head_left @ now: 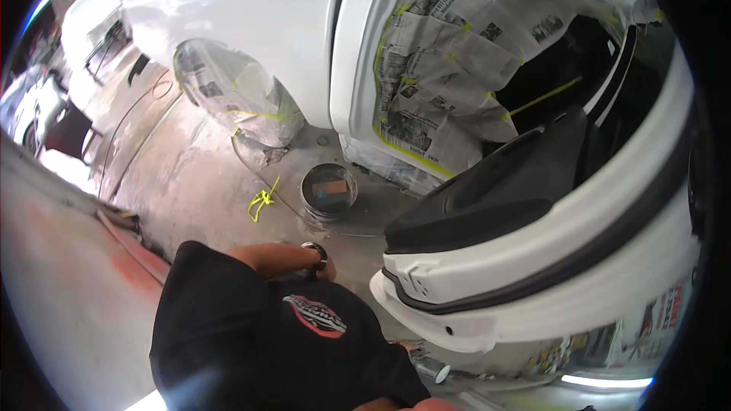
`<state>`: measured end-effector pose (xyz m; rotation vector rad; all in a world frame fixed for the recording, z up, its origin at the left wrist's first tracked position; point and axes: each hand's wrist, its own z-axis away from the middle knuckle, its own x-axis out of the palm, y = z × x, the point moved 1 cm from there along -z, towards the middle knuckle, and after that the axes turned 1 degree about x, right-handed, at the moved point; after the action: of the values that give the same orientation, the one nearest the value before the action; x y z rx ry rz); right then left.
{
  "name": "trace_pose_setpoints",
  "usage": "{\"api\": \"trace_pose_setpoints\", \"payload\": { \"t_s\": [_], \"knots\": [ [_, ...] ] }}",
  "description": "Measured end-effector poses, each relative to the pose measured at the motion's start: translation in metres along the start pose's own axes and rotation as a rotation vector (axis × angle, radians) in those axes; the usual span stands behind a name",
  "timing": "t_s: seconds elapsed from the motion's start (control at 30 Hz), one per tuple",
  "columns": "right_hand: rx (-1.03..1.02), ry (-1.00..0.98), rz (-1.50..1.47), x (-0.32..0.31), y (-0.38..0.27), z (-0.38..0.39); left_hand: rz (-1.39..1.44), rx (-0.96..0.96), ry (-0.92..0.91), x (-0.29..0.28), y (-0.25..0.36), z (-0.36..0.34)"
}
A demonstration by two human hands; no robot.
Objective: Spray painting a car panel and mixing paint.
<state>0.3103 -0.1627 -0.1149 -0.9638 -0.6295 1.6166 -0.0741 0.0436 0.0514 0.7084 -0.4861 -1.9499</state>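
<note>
Head view, only one to go on: seems like a between-moves step, beside a masked-up white vehicle body [251, 7]. Can't pin the left hand [326, 269] down as wide, narrow or full, with fingers mostly hidden past the black shirt [251, 342], below a dark wristwatch [316, 253]. Can't call the right hand [410, 346] either; shows only as a sliver at the shirt's edge, just beside a silver cylinder [434, 370]. Can't tell about actual contact there, sorry

As for the main stuff: find the bucket [324, 216] on the concrete floor [183, 183], ahead of the left hand, with a brown rectangular piece [330, 188] inside. Notice the open door [495, 327] off to the right too, near the left hand but apart. Probably calls for a clear path between door and bucket on the next move, plus a bit of care around that door edge

On writing: see loads of black print and photos on the newspaper [426, 84] over the door opening. Also spot a red, white and black logo [314, 316] on the shirt, and red lettering on a sign [670, 308] at far right, too warped for a proper read
</note>
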Motion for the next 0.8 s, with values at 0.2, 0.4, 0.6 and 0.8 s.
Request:
{"api": "trace_pose_setpoints", "payload": {
  "t_s": [0.2,0.4,0.6,0.8],
  "knots": [
    [0.193,0.077,-0.123,0.033,0.032,0.088,0.297,-0.156,0.013,0.020,-0.098,0.044],
    [0.286,-0.243,0.147,0.071,0.108,0.162,0.723,-0.028,-0.299,0.081,-0.235,0.010],
    [0.065,-0.539,0.777,0.065,0.222,0.185,0.505,-0.208,-0.200,0.035,-0.208,0.054],
    [-0.131,-0.480,1.083,0.066,0.276,0.174,0.414,0.001,-0.354,0.035,-0.231,0.006]
  ]
}}
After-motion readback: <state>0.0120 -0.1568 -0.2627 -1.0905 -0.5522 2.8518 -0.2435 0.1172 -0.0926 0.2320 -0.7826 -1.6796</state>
